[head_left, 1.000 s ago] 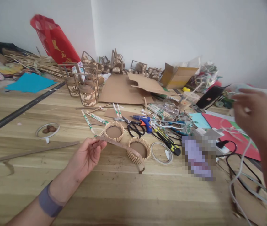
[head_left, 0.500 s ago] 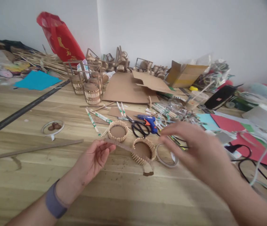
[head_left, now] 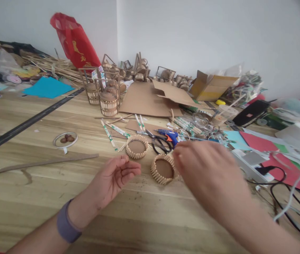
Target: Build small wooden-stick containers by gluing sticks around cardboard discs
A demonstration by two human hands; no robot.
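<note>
My left hand [head_left: 119, 174] is palm-up over the table, its fingers loosely curled and the thumb apart; I see nothing in it. My right hand [head_left: 205, 169], smeared by motion, has its fingers drawn together; what they hold, if anything, is hidden. Just left of its fingertips stands a round cardboard tray walled with short wooden sticks [head_left: 162, 170]. A second stick-walled round tray [head_left: 136, 146] is beyond my left fingertips. Behind them lie black-handled scissors [head_left: 160, 144] and a blue glue gun [head_left: 169, 135], partly covered by my right hand.
To the left, a tape ring [head_left: 65, 140] surrounds brown balls beside a long cardboard strip [head_left: 46, 163]. Stick-and-cardboard baskets [head_left: 109, 105] stand behind, near cardboard sheets [head_left: 141, 98]. A white power strip [head_left: 250, 165] and cables lie at the right.
The thin brown strip in my left hand no longer shows. My right hand has moved lower and its fingers have closed together, covering the tape ring. The view has shifted slightly.
</note>
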